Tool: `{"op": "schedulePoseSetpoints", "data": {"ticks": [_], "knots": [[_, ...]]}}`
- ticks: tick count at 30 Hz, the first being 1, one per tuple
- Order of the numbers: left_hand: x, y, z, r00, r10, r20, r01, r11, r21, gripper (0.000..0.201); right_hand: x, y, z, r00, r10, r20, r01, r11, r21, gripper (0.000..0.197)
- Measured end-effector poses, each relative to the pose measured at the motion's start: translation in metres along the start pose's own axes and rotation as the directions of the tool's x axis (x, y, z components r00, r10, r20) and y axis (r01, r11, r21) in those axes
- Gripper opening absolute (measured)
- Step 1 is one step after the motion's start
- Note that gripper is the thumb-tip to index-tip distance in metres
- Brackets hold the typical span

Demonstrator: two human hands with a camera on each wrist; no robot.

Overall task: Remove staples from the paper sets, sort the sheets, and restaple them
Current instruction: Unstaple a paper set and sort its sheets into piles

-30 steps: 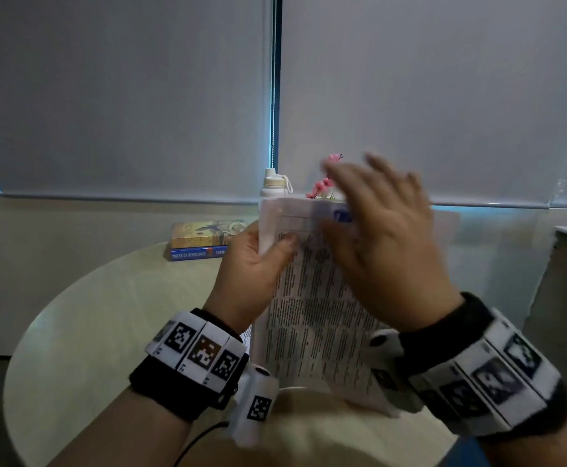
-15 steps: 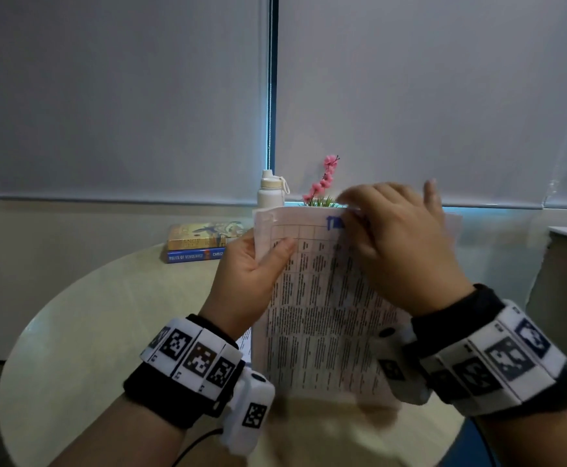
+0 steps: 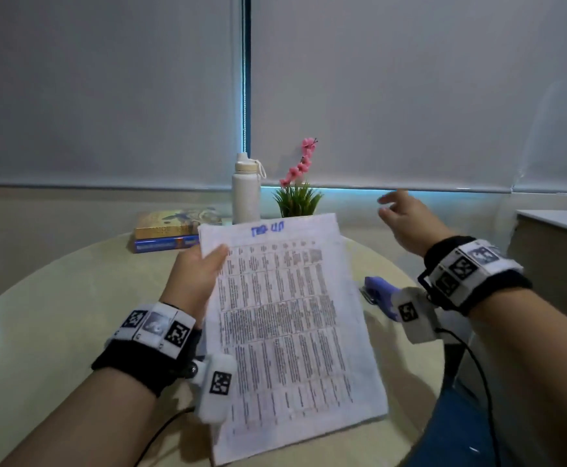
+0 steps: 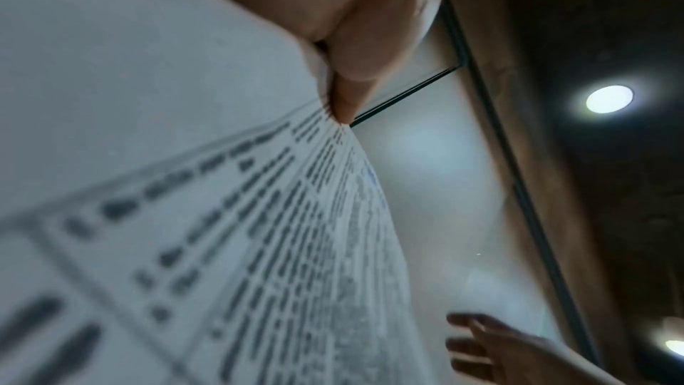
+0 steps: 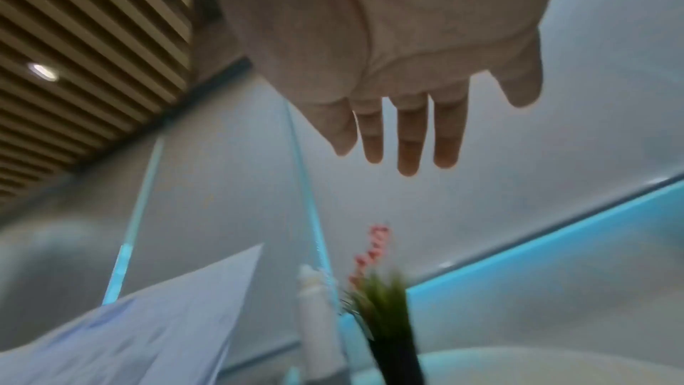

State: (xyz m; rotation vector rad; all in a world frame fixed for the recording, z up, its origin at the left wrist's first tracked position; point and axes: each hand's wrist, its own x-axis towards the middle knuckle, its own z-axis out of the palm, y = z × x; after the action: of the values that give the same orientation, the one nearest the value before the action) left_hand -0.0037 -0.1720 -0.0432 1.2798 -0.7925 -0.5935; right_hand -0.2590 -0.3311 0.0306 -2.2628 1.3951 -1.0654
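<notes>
A printed paper set [image 3: 285, 328] with a table of text and blue handwriting at its top is held tilted above the round table [image 3: 56, 315]. My left hand [image 3: 197, 274] pinches its upper left edge, thumb on the front; the thumb [image 4: 355, 78] presses the sheets [image 4: 222, 215] in the left wrist view. My right hand [image 3: 406, 219] is off the paper, raised to the right with fingers [image 5: 409, 133] straight and spread, holding nothing. A purple stapler [image 3: 379, 293] lies on the table under my right wrist, partly hidden. The paper's corner [image 5: 155, 330] shows in the right wrist view.
At the table's far edge stand a white bottle [image 3: 245, 193] and a potted plant with pink flowers [image 3: 297, 193]. Two stacked books [image 3: 170, 230] lie left of the bottle. A pale counter [image 3: 558, 227] is at the right. Grey blinds cover the window behind.
My right hand let go of the paper's top edge and swung out to the right, opening. The paper dropped lower and tilted back in my left hand, uncovering the stapler.
</notes>
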Motion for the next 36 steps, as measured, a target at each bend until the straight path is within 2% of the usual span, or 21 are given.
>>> {"op": "schedulePoseSetpoints", "data": {"ticks": [2,3,6,8,10,13,16,18,20,22,23,24,26,27,29,32,34,36], "knots": [[0.005,-0.019,-0.003,0.997,-0.081,-0.007,0.081,0.996,0.034,0.023,0.009,0.036,0.008,0.980,0.166,0.110,-0.152,0.981,-0.122,0.034],[0.007,-0.027,-0.003,0.993,-0.118,0.004,0.117,0.992,0.038,0.024,0.010,0.050,0.012,0.960,0.224,0.167,-0.184,0.957,-0.224,0.036],[0.014,-0.040,-0.005,0.980,-0.195,0.029,0.194,0.980,0.042,0.025,0.013,0.078,0.026,0.885,0.330,0.327,-0.143,0.863,-0.485,0.042],[0.019,-0.045,-0.006,0.976,-0.216,0.019,0.215,0.976,0.028,0.025,0.017,0.090,0.038,0.837,0.393,0.381,-0.115,0.807,-0.579,0.042],[0.022,-0.048,-0.007,0.974,-0.224,0.012,0.224,0.975,-0.001,0.024,0.022,0.097,0.051,0.801,0.430,0.417,-0.089,0.774,-0.627,0.033],[0.023,-0.051,-0.007,0.974,-0.225,0.019,0.225,0.974,-0.024,0.027,0.027,0.103,0.071,0.786,0.459,0.413,-0.107,0.760,-0.641,0.036],[0.023,-0.055,-0.011,0.973,-0.227,0.033,0.228,0.972,-0.060,0.027,0.029,0.108,0.085,0.813,0.439,0.383,-0.125,0.774,-0.621,0.029],[0.024,-0.057,-0.012,0.974,-0.221,0.040,0.223,0.972,-0.073,0.023,0.031,0.113,0.090,0.841,0.428,0.331,-0.184,0.802,-0.568,0.046],[0.024,-0.056,-0.011,0.977,-0.208,0.049,0.211,0.974,-0.079,0.021,0.033,0.105,0.088,0.887,0.383,0.258,-0.256,0.873,-0.416,0.060],[0.023,-0.056,-0.010,0.980,-0.191,0.058,0.196,0.976,-0.093,0.021,0.034,0.081,0.082,0.931,0.325,0.169,-0.310,0.944,-0.109,0.062],[0.022,-0.055,-0.009,0.981,-0.182,0.066,0.188,0.977,-0.097,0.019,0.034,0.063,0.077,0.947,0.285,0.149,-0.306,0.941,0.145,0.054],[0.021,-0.054,-0.007,0.982,-0.170,0.076,0.177,0.979,-0.098,0.019,0.032,0.042,0.072,0.956,0.240,0.170,-0.290,0.868,0.403,0.042],[0.017,-0.053,-0.003,0.985,-0.142,0.098,0.151,0.984,-0.094,0.018,0.026,-0.004,0.065,0.964,0.085,0.253,-0.242,0.673,0.699,0.026],[0.016,-0.053,-0.001,0.986,-0.127,0.104,0.137,0.987,-0.088,0.019,0.021,-0.028,0.063,0.966,0.019,0.256,-0.215,0.605,0.767,0.022],[0.013,-0.053,0.002,0.990,-0.086,0.112,0.093,0.994,-0.054,0.020,0.009,-0.070,0.066,0.982,-0.059,0.180,-0.117,0.558,0.821,0.011],[0.009,-0.052,0.002,0.989,-0.041,0.139,0.042,0.999,-0.009,0.023,-0.006,-0.114,0.086,0.991,-0.132,0.012,0.069,0.591,0.804,0.009],[0.007,-0.051,0.002,0.989,-0.018,0.147,0.018,1.000,0.002,0.021,-0.011,-0.129,0.103,0.990,-0.142,-0.002,0.090,0.616,0.783,0.018],[0.005,-0.050,0.004,0.988,0.003,0.157,-0.007,1.000,0.028,0.020,-0.014,-0.135,0.117,0.991,-0.128,0.041,0.049,0.623,0.781,0.025]]}}
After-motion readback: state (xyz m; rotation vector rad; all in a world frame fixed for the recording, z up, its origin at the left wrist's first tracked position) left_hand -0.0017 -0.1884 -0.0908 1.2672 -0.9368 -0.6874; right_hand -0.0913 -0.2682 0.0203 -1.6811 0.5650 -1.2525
